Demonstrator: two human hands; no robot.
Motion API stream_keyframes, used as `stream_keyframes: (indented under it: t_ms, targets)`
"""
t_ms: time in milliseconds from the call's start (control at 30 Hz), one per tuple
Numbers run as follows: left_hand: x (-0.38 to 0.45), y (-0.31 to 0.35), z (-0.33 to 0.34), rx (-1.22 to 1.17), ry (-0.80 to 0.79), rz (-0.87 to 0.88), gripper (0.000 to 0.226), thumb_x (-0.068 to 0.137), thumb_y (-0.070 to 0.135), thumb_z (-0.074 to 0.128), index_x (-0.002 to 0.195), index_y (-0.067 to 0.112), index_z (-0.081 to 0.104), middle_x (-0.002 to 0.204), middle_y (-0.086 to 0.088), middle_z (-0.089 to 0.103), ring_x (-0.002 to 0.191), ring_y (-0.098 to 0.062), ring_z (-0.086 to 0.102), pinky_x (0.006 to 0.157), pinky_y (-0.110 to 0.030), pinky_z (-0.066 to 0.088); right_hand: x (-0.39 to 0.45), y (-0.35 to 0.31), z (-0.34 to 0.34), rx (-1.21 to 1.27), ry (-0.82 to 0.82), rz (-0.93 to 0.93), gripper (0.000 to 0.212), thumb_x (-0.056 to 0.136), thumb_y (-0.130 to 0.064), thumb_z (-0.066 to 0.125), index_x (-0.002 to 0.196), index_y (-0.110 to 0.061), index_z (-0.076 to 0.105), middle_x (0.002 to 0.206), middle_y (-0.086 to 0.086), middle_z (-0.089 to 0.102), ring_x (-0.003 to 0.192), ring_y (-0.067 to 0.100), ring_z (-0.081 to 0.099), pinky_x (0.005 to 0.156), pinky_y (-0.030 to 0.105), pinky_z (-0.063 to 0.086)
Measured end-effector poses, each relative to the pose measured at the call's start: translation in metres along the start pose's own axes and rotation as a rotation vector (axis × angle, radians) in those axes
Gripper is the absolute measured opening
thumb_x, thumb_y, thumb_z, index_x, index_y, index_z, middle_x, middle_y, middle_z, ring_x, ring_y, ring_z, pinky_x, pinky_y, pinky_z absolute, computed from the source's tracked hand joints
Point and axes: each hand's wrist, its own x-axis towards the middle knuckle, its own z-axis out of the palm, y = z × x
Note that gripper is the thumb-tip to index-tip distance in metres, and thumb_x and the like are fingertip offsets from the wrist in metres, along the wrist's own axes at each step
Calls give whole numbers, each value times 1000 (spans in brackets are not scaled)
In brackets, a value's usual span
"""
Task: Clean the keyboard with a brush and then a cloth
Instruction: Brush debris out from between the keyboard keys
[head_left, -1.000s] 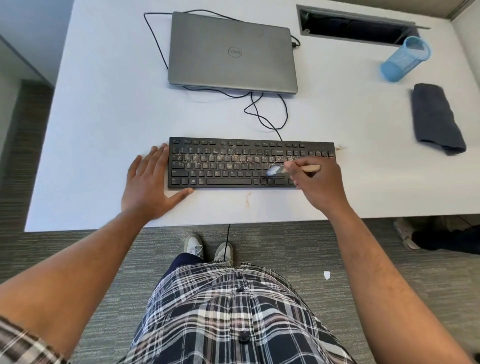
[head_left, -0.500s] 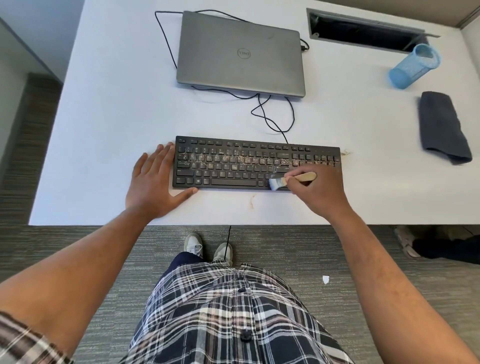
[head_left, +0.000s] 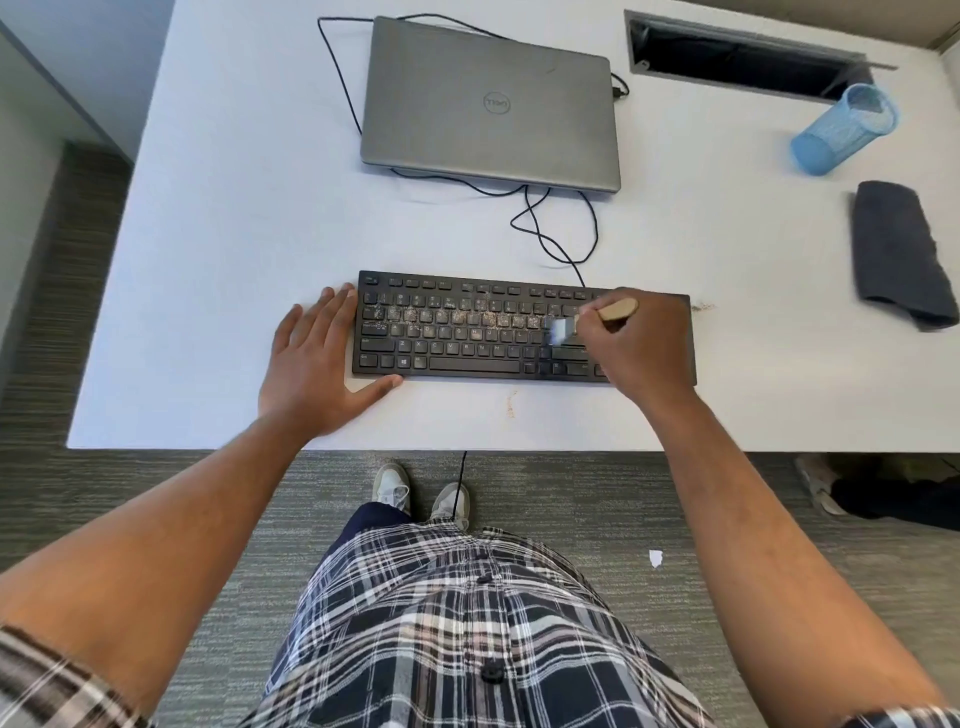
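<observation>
A black keyboard (head_left: 467, 332) lies near the front edge of the white desk (head_left: 234, 234), with pale dust across its upper letter rows. My right hand (head_left: 639, 348) grips a small brush (head_left: 613, 312) with a wooden handle; its pale bristles touch the keys right of the middle. My left hand (head_left: 317, 364) lies flat with straight fingers against the keyboard's left end, thumb along the front edge. A folded dark grey cloth (head_left: 898, 254) rests at the desk's right side.
A closed grey laptop (head_left: 493, 104) sits behind the keyboard, its black cable (head_left: 550, 228) looping between them. A blue mesh cup (head_left: 841, 130) lies tipped at the back right beside an open cable slot (head_left: 743, 57). Brown crumbs (head_left: 511, 402) mark the desk in front of the keyboard.
My right hand has carried the brush from the keyboard's bottom row up to the upper rows. My left hand has stayed at the left end.
</observation>
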Motion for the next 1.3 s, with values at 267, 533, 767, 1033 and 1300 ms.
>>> stream_keyframes:
  t_ms: [267,533,767,1033,1300]
  targets:
    - [0,0,-1,-4,1,3,116,86,91,39,168,15,10,176,0,17,163,-18,10,133,-46,7,-9,-1,10,12,-50,-28,43,95,-13,67,65,-44,65,56,-40,58,62,-5,65,53,15,47]
    - [0,0,-2,-6,-1,5,116,86,91,39,169,15,9,176,0,17,163,-18,10,133,-46,7,-9,13,6,316,-43,68,7,97,-21,72,99,-20,79,77,-2,77,69,14,75,72,45,65]
    - [0,1,-1,-8,-7,-3,117,85,91,38,169,15,9,176,1,16,164,-17,9,133,-46,6,-22,26,6,449,-216,144,5,93,-15,77,90,-14,81,76,8,77,68,31,72,68,44,64]
    - [0,0,0,3,-5,1,116,86,91,37,169,15,8,176,0,16,163,-18,10,133,-47,8,8,25,-3,257,-379,120,4,90,-10,78,90,-10,81,75,6,78,70,30,76,70,52,65]
    - [0,0,-1,-5,1,3,116,86,91,37,169,15,9,176,-1,18,164,-18,10,133,-47,8,25,14,-6,121,-232,14,7,85,-19,77,80,-21,82,68,-4,76,64,24,74,64,51,63]
